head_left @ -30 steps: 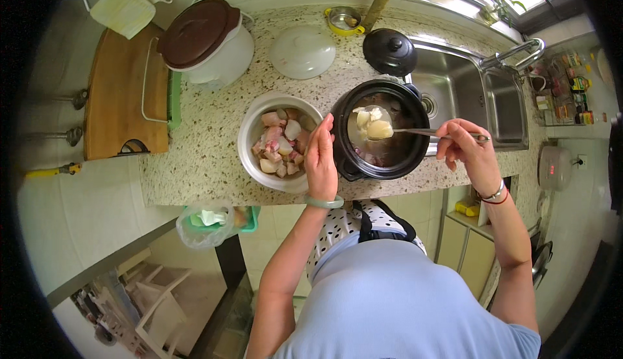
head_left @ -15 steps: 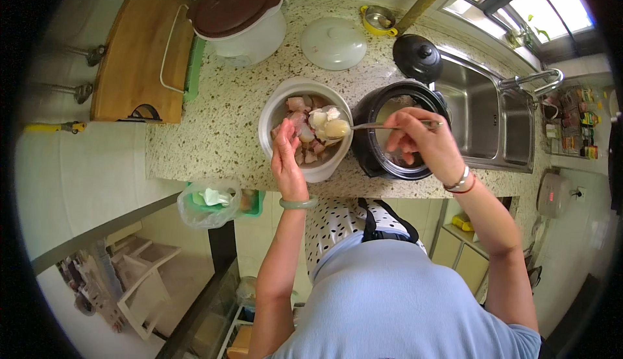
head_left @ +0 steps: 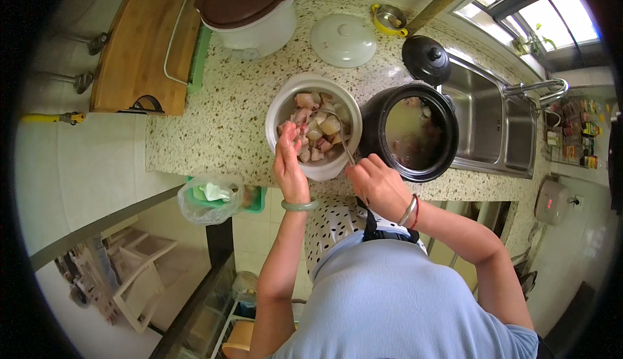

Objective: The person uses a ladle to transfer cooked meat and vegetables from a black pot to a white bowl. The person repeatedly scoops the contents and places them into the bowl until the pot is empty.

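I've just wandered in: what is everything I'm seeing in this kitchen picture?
White pot: one, white, counter centre
Meat pieces: several, pink and pale, in the white pot
Metal spoon: one, silver, head in the white pot
Black pot: one, black, right of the white pot
Black lid: one, black, beside the sink
Sink: one, silver, right
White lid: one, white, behind the white pot
Small pan: one, yellow, counter back
Lidded cooker: one, white with brown lid, back left
Wooden board: one, brown, upper left
Plastic bag: one, clear, below the counter's front edge
Left hand: one, bare, by the white pot's near left side
Right hand: one, bare, gripping the metal spoon
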Available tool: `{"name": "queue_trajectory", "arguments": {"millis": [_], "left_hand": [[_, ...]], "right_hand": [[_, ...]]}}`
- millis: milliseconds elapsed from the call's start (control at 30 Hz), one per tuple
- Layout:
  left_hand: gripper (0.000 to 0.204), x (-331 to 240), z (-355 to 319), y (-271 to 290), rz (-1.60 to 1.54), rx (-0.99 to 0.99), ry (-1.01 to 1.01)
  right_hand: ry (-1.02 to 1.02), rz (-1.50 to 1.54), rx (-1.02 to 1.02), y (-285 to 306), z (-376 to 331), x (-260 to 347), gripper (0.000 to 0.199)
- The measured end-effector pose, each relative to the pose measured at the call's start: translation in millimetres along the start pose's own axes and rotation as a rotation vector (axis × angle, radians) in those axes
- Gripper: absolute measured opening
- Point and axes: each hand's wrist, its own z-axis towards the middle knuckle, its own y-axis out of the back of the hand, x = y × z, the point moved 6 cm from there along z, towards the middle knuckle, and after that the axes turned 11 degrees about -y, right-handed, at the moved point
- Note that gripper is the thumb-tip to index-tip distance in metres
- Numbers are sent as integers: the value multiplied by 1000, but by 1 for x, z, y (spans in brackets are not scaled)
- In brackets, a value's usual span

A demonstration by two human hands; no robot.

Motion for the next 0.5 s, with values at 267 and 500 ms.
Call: {"name": "queue_trajectory", "arguments": {"millis": [267,500], "left_hand": [[57,-6,1,-6,35,31,-7],[49,-3,0,-9,31,48,-31]], "right_hand": [[46,-179,30,4,0,-1,21],[-99,290,-215,35,5,-23,10]]}}
